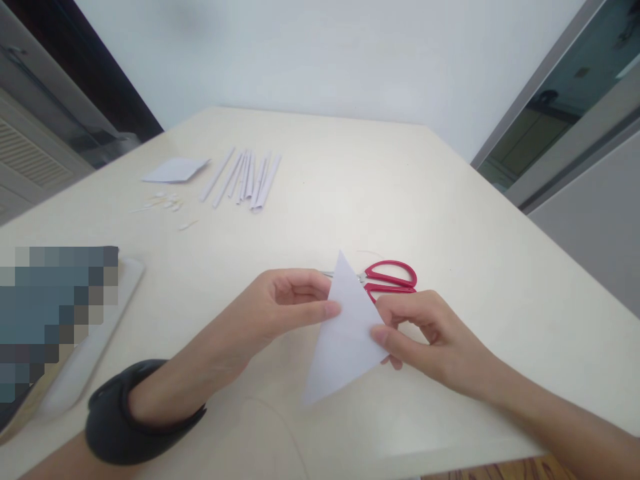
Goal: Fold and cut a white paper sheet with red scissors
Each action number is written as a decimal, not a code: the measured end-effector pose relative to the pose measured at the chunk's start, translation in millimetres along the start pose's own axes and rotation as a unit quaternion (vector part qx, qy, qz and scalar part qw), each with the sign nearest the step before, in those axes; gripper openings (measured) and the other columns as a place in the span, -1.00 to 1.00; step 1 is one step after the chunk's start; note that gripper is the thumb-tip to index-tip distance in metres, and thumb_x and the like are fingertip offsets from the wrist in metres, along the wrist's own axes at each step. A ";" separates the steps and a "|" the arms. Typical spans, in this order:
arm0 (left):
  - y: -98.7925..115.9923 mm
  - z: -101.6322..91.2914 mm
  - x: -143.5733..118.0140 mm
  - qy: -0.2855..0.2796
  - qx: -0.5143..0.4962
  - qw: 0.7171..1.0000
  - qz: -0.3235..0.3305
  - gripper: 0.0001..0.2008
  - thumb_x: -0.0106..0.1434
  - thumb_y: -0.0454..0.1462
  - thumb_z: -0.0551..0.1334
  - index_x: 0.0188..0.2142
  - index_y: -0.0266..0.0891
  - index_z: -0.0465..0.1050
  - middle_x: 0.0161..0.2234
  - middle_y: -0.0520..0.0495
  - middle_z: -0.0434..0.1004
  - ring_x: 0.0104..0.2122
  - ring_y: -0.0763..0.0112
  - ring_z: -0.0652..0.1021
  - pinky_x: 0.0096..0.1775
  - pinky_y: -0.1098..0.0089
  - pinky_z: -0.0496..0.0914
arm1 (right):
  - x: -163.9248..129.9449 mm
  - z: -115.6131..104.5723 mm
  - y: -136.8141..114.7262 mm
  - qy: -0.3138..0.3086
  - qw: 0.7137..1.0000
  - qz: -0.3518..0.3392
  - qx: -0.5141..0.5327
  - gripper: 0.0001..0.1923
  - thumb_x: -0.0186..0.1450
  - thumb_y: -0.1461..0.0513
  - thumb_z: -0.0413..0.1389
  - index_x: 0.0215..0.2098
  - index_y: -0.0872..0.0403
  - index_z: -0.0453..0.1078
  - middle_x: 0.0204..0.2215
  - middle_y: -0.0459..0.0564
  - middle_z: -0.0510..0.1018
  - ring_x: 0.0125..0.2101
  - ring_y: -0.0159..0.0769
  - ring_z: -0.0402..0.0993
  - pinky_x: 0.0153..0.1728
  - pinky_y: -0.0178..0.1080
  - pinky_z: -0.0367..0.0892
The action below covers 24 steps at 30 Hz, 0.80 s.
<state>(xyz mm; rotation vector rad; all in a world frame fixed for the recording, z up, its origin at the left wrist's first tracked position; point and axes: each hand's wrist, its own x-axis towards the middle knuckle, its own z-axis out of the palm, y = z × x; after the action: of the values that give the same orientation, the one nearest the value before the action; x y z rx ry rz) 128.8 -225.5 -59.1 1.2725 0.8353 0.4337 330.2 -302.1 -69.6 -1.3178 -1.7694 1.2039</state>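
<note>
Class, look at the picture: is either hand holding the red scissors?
No, the scissors lie on the table behind the paper, which the left hand and right hand both pinch.

White paper triangle [345, 327] between both hands' pinching fingertips, above table [475, 220].

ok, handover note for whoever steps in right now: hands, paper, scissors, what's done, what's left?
Left hand: pinches the left edge of the white paper triangle.
Right hand: pinches its right edge; the triangle is held just above the table.
Red scissors: lying behind the triangle, untouched.
Done: a row of rolled paper strips, a folded sheet and small scraps lie far left.
Left: the triangle is neither rolled nor cut.
</note>
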 end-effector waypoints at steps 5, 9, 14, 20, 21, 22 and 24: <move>-1.1 -0.7 1.2 -0.024 -0.005 1.000 -0.014 -0.90 0.15 -0.35 0.31 -0.48 -0.14 0.52 -0.54 0.16 0.42 -0.52 0.57 0.40 -0.43 0.58 0.27 | 0.1 0.0 -0.6 0.045 0.996 0.018 0.080 -0.70 0.32 0.27 0.03 -0.58 0.09 0.21 -0.63 -0.16 0.34 -0.55 -0.43 0.37 -0.54 -0.37 0.20; -3.1 -2.6 2.9 -0.013 0.004 1.000 -0.022 -0.90 0.10 -0.36 0.34 -0.52 -0.17 0.49 -0.54 0.14 0.47 -0.51 0.54 0.43 -0.43 0.56 0.28 | 0.6 -2.2 0.2 0.097 0.990 0.004 0.106 -0.68 0.33 0.25 0.05 -0.59 0.09 0.22 -0.66 -0.18 0.34 -0.59 -0.46 0.34 -0.56 -0.38 0.19; -2.5 -1.9 3.5 -0.004 -0.016 0.999 -0.034 -0.89 0.08 -0.36 0.35 -0.52 -0.17 0.49 -0.58 0.17 0.46 -0.55 0.59 0.42 -0.49 0.59 0.26 | 0.6 -6.4 4.5 0.151 0.979 -0.028 0.137 -0.66 0.33 0.26 0.07 -0.61 0.09 0.23 -0.64 -0.18 0.35 -0.60 -0.48 0.29 -0.55 -0.35 0.13; -1.7 -1.6 2.4 -0.005 -0.013 0.999 -0.039 -0.92 0.10 -0.35 0.34 -0.48 -0.16 0.49 -0.57 0.16 0.47 -0.57 0.59 0.42 -0.52 0.60 0.26 | 1.1 -7.8 6.1 0.186 0.971 -0.038 0.149 -0.66 0.35 0.25 0.05 -0.60 0.09 0.24 -0.66 -0.18 0.32 -0.60 -0.45 0.23 -0.52 -0.30 0.08; -1.4 -1.3 2.3 -0.003 -0.013 0.999 -0.041 -0.93 0.10 -0.35 0.34 -0.47 -0.16 0.49 -0.57 0.16 0.47 -0.58 0.59 0.41 -0.54 0.60 0.25 | 1.1 -8.1 5.9 0.189 0.970 -0.037 0.151 -0.66 0.35 0.25 0.04 -0.60 0.08 0.24 -0.67 -0.18 0.32 -0.60 -0.44 0.23 -0.52 -0.29 0.08; -1.1 -0.9 2.2 -0.001 -0.013 0.999 -0.042 -0.93 0.09 -0.35 0.34 -0.47 -0.16 0.49 -0.57 0.16 0.46 -0.58 0.59 0.41 -0.55 0.60 0.24 | 1.1 -8.4 5.6 0.194 0.968 -0.035 0.155 -0.66 0.35 0.25 0.04 -0.59 0.08 0.24 -0.67 -0.18 0.32 -0.60 -0.43 0.22 -0.51 -0.29 0.08; -0.6 -0.5 1.9 0.006 -0.009 0.999 -0.040 -0.93 0.08 -0.34 0.34 -0.46 -0.16 0.49 -0.56 0.15 0.46 -0.57 0.56 0.42 -0.54 0.59 0.25 | 1.0 -9.2 5.4 0.204 0.964 -0.033 0.167 -0.67 0.35 0.25 0.04 -0.59 0.07 0.24 -0.66 -0.18 0.31 -0.59 -0.42 0.23 -0.50 -0.28 0.09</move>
<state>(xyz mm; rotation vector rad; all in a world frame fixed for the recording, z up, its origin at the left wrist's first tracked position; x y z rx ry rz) 129.5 -224.0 -60.2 1.2164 0.8882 0.3847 340.0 -297.9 -70.9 -1.1931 -1.2475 1.0471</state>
